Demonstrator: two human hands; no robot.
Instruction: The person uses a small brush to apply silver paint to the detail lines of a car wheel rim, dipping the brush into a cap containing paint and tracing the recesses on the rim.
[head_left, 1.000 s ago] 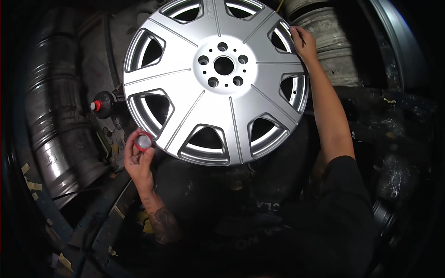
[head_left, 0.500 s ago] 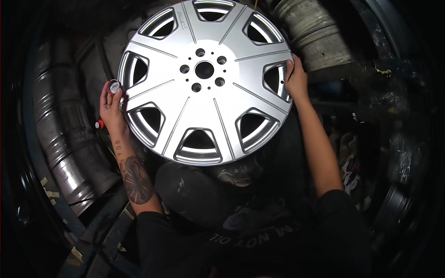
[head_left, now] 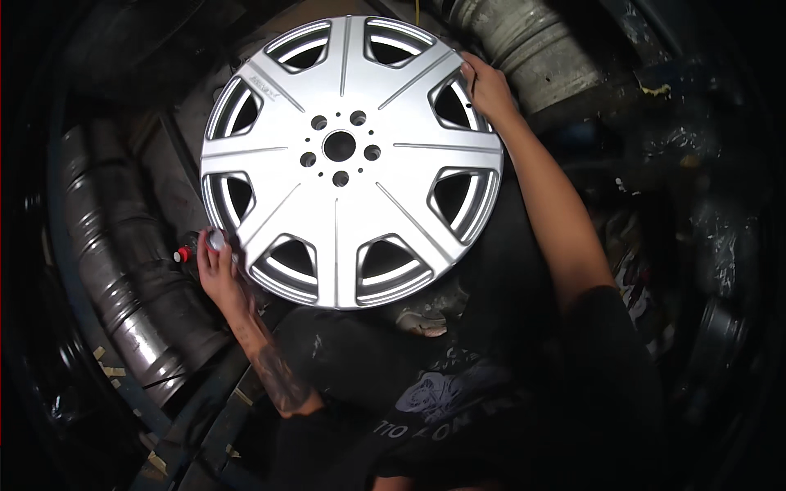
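A silver alloy wheel (head_left: 336, 221) with broad spokes and a round centre hole lies face up in front of me, above my dark-clothed legs. My right hand (head_left: 489, 88) grips its upper right rim, the thumb on the face and the other fingers partly hidden behind. At the lower left edge, my left hand (head_left: 221, 272) is closed around a small round piece (head_left: 216, 239) with a whitish face, held close beside the rim. Whether these left fingers also touch the wheel I cannot tell. Just left of them is a small red-and-white cap (head_left: 182, 255); what it belongs to is unclear.
Dark, shiny wheel barrels (head_left: 135, 270) are stacked at the left. Worn grey rims (head_left: 524, 53) stand at the far right. A dark frame with tape scraps (head_left: 155, 462) runs along the lower left. Dim clutter fills the right side.
The wheel has turned counter-clockwise and shifted slightly left and nearer. My right hand has moved up and left with the rim; my left hand has come down, still holding the round piece.
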